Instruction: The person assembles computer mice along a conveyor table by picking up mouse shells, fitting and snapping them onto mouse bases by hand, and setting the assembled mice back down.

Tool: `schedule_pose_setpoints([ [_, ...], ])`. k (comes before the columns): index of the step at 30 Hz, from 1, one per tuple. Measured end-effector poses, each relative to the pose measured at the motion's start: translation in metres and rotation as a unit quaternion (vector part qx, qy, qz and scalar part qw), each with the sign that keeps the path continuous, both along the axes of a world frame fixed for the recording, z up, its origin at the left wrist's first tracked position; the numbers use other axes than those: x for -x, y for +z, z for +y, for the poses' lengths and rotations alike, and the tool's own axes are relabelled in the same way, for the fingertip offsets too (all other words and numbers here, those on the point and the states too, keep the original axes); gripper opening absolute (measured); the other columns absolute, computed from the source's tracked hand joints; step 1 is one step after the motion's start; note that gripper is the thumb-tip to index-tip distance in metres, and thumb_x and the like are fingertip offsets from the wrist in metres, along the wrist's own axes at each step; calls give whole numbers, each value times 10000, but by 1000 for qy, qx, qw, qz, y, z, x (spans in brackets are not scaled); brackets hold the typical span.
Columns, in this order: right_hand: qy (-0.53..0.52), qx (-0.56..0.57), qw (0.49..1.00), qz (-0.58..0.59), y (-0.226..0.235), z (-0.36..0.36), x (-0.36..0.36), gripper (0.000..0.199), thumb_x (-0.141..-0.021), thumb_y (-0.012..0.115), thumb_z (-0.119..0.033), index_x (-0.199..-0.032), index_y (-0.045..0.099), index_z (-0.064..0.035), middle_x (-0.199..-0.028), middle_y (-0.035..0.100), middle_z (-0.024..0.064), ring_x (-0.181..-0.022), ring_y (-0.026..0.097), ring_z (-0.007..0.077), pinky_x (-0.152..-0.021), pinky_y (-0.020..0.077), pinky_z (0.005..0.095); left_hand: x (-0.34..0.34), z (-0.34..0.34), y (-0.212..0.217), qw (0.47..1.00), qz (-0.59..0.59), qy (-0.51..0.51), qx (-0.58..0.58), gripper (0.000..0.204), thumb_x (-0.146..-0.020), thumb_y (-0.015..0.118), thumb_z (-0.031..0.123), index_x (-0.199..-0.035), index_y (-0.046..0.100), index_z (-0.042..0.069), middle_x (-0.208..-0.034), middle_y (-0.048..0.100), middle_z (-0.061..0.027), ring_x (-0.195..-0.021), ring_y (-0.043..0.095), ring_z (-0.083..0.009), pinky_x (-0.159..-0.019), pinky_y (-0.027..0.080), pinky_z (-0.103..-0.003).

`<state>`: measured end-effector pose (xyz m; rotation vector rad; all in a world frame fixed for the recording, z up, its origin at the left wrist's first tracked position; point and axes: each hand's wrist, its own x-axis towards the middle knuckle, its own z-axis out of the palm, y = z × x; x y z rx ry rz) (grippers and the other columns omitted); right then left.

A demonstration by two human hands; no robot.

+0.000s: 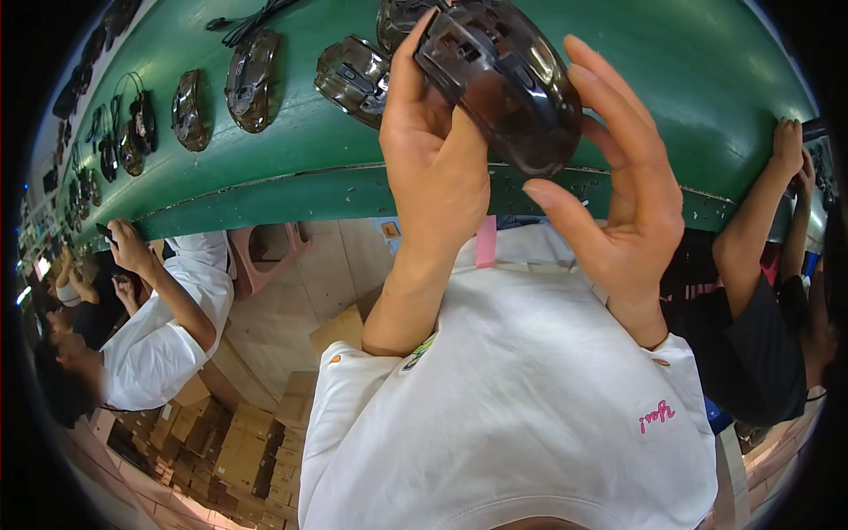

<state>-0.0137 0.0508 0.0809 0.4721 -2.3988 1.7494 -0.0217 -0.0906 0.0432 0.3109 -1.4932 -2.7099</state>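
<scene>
A dark, see-through computer mouse (517,97) is held up over the near edge of the green bench. My left hand (433,168) grips it from the left and from below, with some of its fingers hidden behind the shell. Beside the mouse's right side, my right hand (618,177) has its thumb and fingers spread apart in a curve around it. Just left of the held mouse, another dark mouse (353,79) lies on the bench, partly covered by my left hand. One more dark shell shows behind it at the top.
On the green bench (300,163), more dark mice (253,81) lie in a row to the left, with black cables (252,22) behind. A person in white (163,353) sits at left, and one in black (751,344) at right. Cardboard boxes (247,442) are stacked on the floor.
</scene>
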Motion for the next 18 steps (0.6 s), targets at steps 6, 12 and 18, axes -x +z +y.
schedule_pose_setpoints([
  [6,14,-143,987,71,-1,-3,4,666,-726,771,6,-1367,594,59,-1459,555,283,-1239,594,324,-1027,505,382,1,-2,-6,994,24,23,101,458,-983,590,16,-1425,470,20,-1248,679,-146,-1065,686,-217,-927,546,-276],
  [12,-4,-135,988,80,4,-11,-4,671,-730,765,-22,-1371,588,60,-1446,567,281,-1225,603,328,-1020,508,380,11,-15,-7,994,44,46,86,447,-994,567,1,-1427,458,14,-1303,664,-192,-1093,699,-257,-920,571,-292],
  [18,-133,176,974,-53,-3,-7,1,595,-805,673,-7,-1387,563,46,-1433,583,241,-1285,588,343,-1081,485,385,10,-20,5,991,23,-36,-123,455,-1003,516,-12,-1450,435,5,-1352,628,-260,-1157,688,-341,-924,600,-358],
])
